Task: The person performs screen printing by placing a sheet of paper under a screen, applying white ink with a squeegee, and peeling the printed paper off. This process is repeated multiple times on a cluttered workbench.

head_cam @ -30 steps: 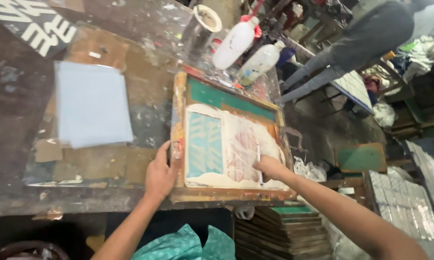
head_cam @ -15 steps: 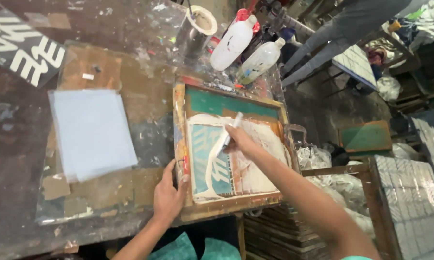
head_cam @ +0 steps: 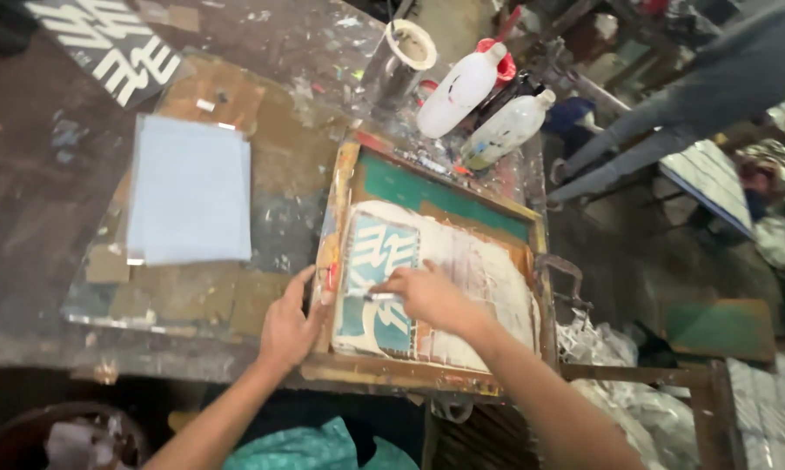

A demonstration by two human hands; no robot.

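A wooden screen-printing frame (head_cam: 345,183) lies on the worktable, its mesh smeared with white ink over a teal design (head_cam: 371,287). My left hand (head_cam: 290,326) presses flat on the frame's near left edge. My right hand (head_cam: 427,296) is over the mesh, shut on a small squeegee (head_cam: 377,297) whose blade rests on the teal area at the left part of the screen.
A stack of pale blue sheets (head_cam: 188,191) lies left of the frame. Behind the frame stand two white squeeze bottles (head_cam: 462,87) and a metal can (head_cam: 397,65). A black printed sign (head_cam: 118,48) lies at the far left. Another person's legs (head_cam: 671,130) are at the right.
My right hand has swept the squeegee from the near right corner up to the far side, then down and left across the mesh. My left hand stays on the frame's edge.
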